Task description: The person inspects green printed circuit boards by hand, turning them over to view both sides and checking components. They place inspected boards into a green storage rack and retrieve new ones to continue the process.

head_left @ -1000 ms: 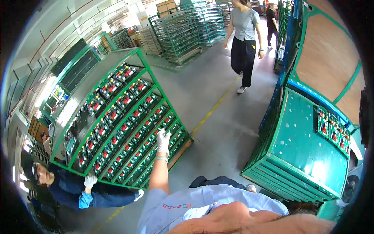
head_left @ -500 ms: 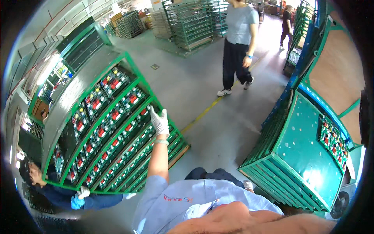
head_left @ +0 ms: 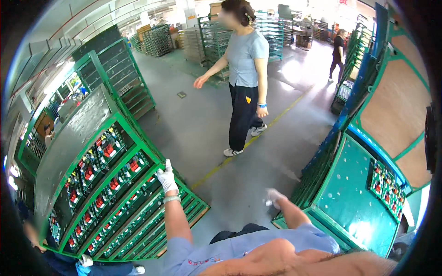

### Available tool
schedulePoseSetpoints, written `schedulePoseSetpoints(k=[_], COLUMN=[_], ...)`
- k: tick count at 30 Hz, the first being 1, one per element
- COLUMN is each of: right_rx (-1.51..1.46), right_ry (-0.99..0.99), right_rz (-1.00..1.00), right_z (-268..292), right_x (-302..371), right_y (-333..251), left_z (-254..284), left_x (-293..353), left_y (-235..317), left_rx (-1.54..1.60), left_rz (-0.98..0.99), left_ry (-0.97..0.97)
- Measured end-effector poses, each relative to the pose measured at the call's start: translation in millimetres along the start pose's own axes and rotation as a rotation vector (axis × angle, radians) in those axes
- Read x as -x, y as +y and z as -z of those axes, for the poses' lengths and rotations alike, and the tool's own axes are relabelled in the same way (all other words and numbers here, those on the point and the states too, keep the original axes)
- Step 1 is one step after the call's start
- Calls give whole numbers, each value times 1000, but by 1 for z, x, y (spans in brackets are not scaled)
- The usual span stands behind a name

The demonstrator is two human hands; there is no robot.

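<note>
On your left side, your left hand (head_left: 166, 177) in its white glove rests on the corner post of the green rack cart (head_left: 115, 193), the fingers laid over the metal frame in a light grasp and not a fist. This cart stands directly in front of that hand and its long axis runs away to your upper left, so the left hand is clearly the nearer one. Your right hand (head_left: 274, 197) (blurred, also gloved) hangs just beside the other green cart (head_left: 354, 202) on your right; I cannot tell if it is released or clenched. On the shelves of the left cart lie rows of circuit boards (head_left: 108, 149) with red and dark parts. A person in a blue shirt (head_left: 244, 73) stands near the yellow floor line (head_left: 251, 140).
</note>
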State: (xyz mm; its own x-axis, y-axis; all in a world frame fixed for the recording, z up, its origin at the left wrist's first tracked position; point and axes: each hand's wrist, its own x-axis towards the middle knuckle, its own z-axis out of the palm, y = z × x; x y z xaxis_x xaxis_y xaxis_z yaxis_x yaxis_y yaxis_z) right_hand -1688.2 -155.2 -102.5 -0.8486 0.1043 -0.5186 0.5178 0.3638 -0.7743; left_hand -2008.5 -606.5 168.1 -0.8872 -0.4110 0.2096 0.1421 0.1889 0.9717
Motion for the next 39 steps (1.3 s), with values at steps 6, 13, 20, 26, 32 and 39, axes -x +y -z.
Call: schedulePoseSetpoints(k=[6,13,20,26,32,39], right_rx=[-176,-178,-19,405,879,1146], right_ry=[328,687,377,-590,-983,-956], right_rz=[288,592,519,174,58,399], right_z=[151,286,232,54,-55,-41], right_x=[-143,-289,-386,-379,-308,-282], right_y=[-293,-500,-489,-352,-136,-57], left_z=[17,-9,-13,-18,-15,-9], left_x=[3,18,20,18,26,34], left_y=[15,52,55,52,39,51], left_rx=[90,119,41,41,-35,-30], left_rz=[183,78,125,114,77,131], left_ry=[188,492,584,656,658,593])
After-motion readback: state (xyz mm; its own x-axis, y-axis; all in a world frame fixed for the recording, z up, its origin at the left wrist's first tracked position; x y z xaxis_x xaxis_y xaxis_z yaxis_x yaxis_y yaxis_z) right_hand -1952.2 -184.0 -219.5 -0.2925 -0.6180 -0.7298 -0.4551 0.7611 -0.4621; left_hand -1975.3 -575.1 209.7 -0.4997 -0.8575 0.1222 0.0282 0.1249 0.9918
